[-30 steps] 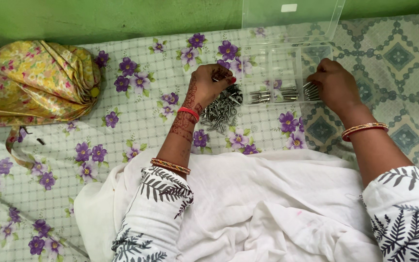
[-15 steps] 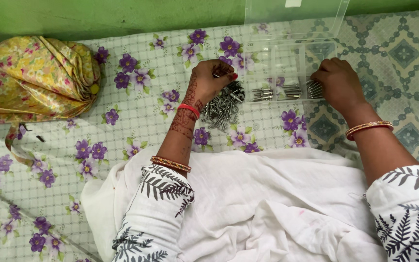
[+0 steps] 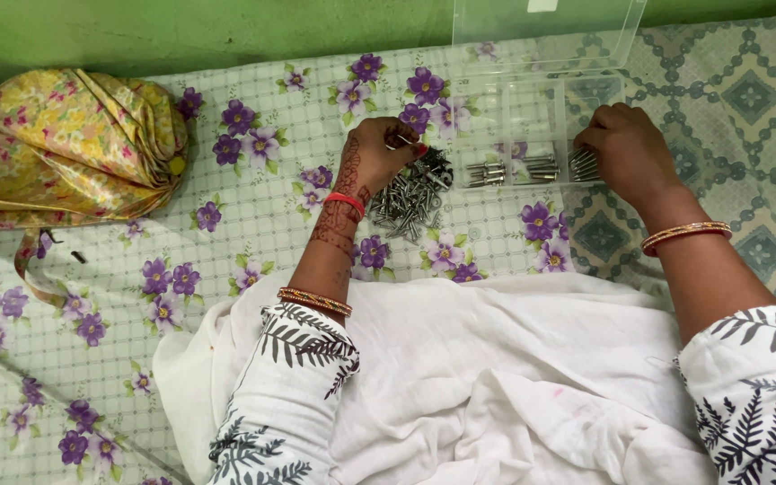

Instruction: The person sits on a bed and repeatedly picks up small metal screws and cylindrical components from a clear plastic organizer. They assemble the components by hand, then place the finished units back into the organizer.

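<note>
Steel screws [image 3: 410, 193] mostly lie loose in a heap; few sit in the clear box [image 3: 532, 135]. Left hand [image 3: 377, 162] pinches one; right hand [image 3: 626, 148] curls over the box, grip unclear.

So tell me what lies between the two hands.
Head view: between the left hand and right hand, a clear compartment box holds rows of screws.

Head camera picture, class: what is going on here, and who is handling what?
A person sits on a flowered sheet with white cloth over the lap. The left hand rests on a loose pile of metal screws and pinches one at its fingertips. The right hand reaches into a clear plastic compartment box with its lid up, touching the screws in its right-hand compartment. More screws lie sorted in the middle compartment. A knotted yellow cloth bundle sits off to the left.
</note>
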